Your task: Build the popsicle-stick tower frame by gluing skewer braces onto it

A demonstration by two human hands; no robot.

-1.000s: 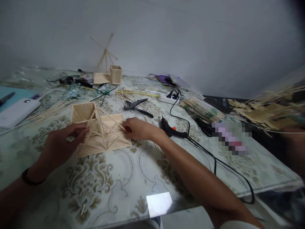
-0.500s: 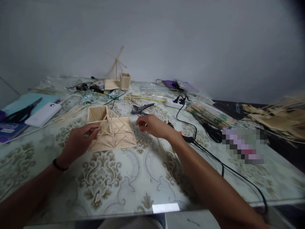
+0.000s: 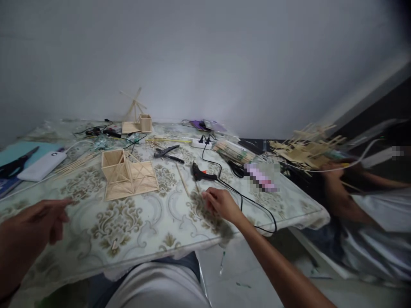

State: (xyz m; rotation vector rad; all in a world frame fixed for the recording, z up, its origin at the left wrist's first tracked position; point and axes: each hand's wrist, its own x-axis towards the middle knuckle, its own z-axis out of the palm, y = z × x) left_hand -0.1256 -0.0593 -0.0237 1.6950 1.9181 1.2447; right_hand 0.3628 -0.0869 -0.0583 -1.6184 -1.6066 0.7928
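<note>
The stick model (image 3: 130, 175), a square box and crossed braces on a flat base, stands at the table's left middle. My left hand (image 3: 40, 226) is at the lower left, apart from it, fingers loosely extended and nothing visible in them. My right hand (image 3: 220, 204) is low over the table with fingers curled together; whatever lies between them is too small to make out. Just beyond it is a black glue gun (image 3: 205, 175) with an orange trigger. A thin stick (image 3: 183, 179) lies left of that hand, and grey pliers (image 3: 168, 153) lie behind.
A windmill model (image 3: 145, 123) stands at the back. Scissors (image 3: 19, 162) and a white power bank (image 3: 41, 166) lie left. A power strip (image 3: 201, 143), bagged sticks (image 3: 234, 152) and black cables are right of centre. Another person's hand (image 3: 332, 171) is by a stick pile (image 3: 305, 149).
The view has turned right. My left hand has left the model's box and moved down and left. My right hand has moved from beside the model to near the glue gun.
</note>
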